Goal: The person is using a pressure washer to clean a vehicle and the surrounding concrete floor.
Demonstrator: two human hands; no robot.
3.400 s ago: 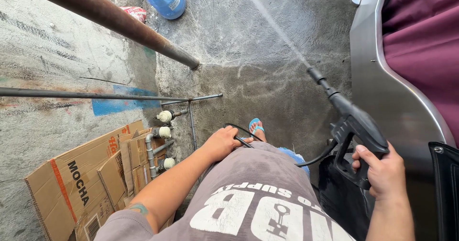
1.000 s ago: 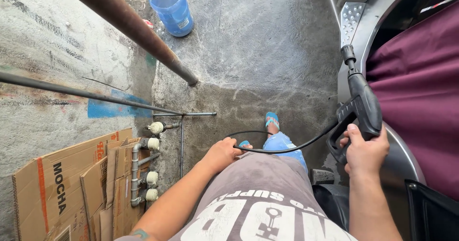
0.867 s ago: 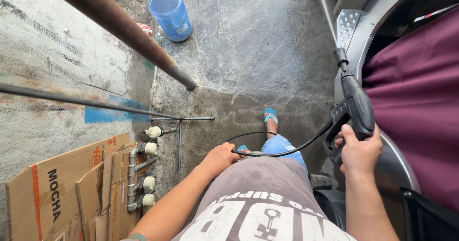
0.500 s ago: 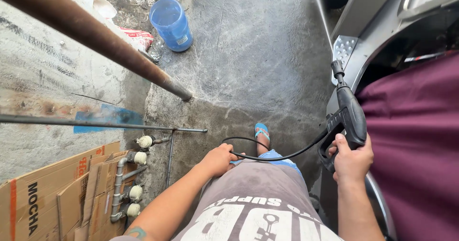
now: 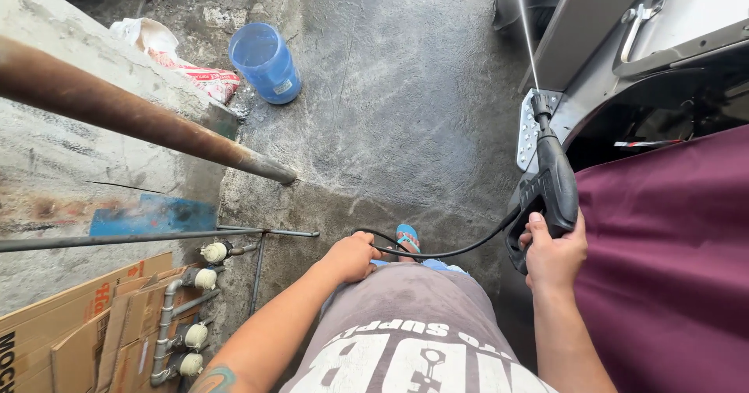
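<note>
Head view: right hand (image 5: pixel 555 254) grips the spray gun (image 5: pixel 548 191), now raised from the floor (image 5: pixel 406 112) toward the vehicle step (image 5: pixel 527 128) with a jet leaving the nozzle, while left hand (image 5: pixel 349 257) stays closed on the hose (image 5: pixel 437 253) by the hip.

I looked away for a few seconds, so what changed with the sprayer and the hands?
The spray gun swung from aiming forward-left over the wet floor to straight ahead beside the metal vehicle body. Right hand still grips it; left hand still holds the black hose.
</note>
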